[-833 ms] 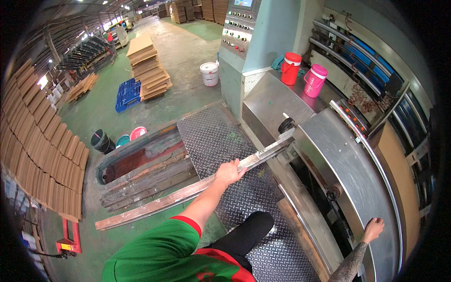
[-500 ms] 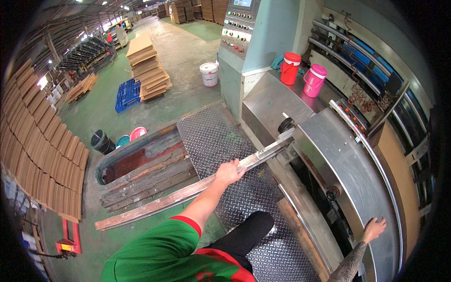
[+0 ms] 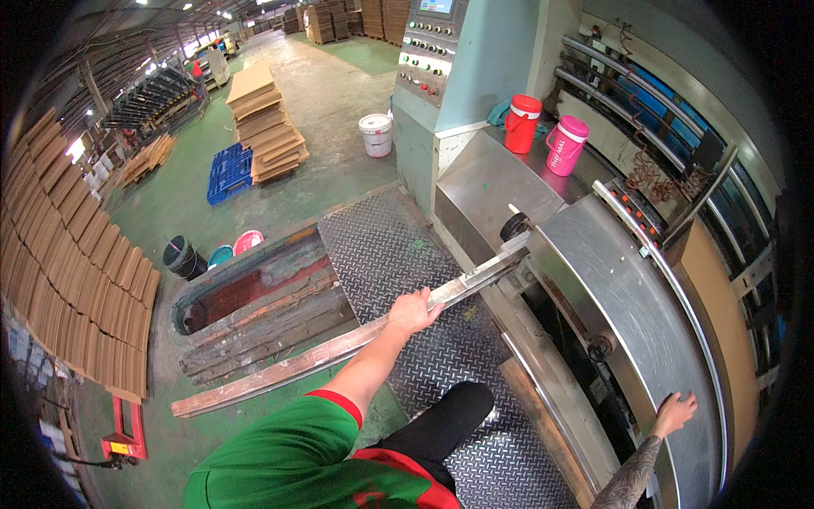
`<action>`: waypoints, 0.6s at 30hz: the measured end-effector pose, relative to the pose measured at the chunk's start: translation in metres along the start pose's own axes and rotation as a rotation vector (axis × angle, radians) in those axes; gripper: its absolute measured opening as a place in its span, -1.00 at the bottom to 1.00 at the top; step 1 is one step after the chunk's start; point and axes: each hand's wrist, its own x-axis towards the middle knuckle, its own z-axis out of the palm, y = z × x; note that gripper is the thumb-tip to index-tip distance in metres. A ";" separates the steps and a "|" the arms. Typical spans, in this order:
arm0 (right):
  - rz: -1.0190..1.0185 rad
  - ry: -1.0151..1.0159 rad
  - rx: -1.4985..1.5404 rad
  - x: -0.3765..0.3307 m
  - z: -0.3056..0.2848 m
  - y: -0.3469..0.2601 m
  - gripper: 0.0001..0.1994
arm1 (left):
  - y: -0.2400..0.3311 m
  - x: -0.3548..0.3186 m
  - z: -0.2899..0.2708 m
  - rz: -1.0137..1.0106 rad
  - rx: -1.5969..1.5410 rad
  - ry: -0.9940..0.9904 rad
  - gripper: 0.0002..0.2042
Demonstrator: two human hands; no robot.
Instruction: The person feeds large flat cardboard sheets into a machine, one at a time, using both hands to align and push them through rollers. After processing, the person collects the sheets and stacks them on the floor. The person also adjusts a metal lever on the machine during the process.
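My left hand is wrapped over a long narrow bar, silvery at the machine end and brownish and worn toward the left. The bar lies aslant, its far right end at the machine by a black handwheel, its other end out at the left over the floor. On the curved steel cover of the machine rests my right hand, fingers apart and slightly bent, with nothing seen in it. What lies under its palm is hidden.
Beneath me is a diamond-plate walkway, beside an open floor trough. A control panel stands ahead. A red jug and a pink jug sit on the machine. Stacked cardboard rises at left; pails stand nearby.
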 end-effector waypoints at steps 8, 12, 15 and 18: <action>0.011 -0.219 -0.029 -0.003 -0.014 -0.009 -0.59 | 0.000 0.000 0.002 -0.017 0.008 -0.008 -0.33; 0.039 -0.053 -0.019 -0.006 -0.019 -0.014 -0.61 | 0.000 0.000 0.001 -0.014 -0.006 -0.011 -0.33; -0.002 -0.219 0.004 -0.004 -0.020 -0.011 -0.60 | 0.001 0.000 -0.001 -0.025 0.003 -0.025 -0.34; 0.006 -0.227 0.027 -0.001 -0.019 -0.008 -0.61 | 0.002 0.000 -0.002 -0.036 -0.010 -0.029 -0.34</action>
